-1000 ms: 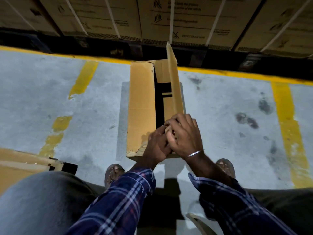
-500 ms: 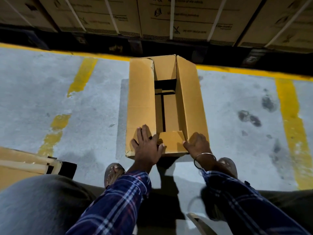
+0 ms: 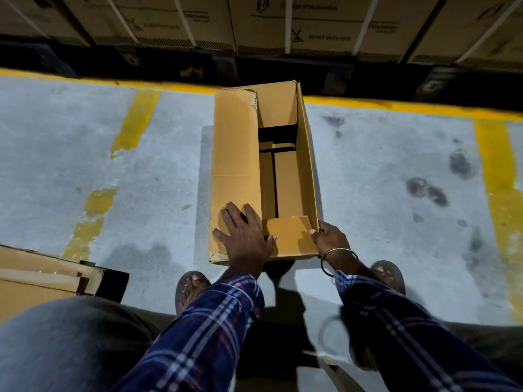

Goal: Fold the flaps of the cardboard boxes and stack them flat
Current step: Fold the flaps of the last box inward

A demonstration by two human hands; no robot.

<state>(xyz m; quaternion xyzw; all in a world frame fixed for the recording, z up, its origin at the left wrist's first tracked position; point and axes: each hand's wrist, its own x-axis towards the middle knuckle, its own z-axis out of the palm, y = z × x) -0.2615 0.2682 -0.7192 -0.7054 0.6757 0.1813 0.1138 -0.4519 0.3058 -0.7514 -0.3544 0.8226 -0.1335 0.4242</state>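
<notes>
Box (image 3: 263, 171) on floor (image 3: 113, 216), long axis running away from you. Your left hand (image 3: 244, 236) flat on near left flap (image 3: 236, 142), fingers spread; right hand (image 3: 331, 240) seemingly pinching near right corner.

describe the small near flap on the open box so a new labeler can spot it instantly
Start at the open box on the grey floor below the yellow line. At its near end, between the left hand and right hand, lies the small flap: short and squarish, unlike the long side flap.

Grey concrete floor (image 3: 368, 171), yellow painted lines (image 3: 498, 176), dim light.
</notes>
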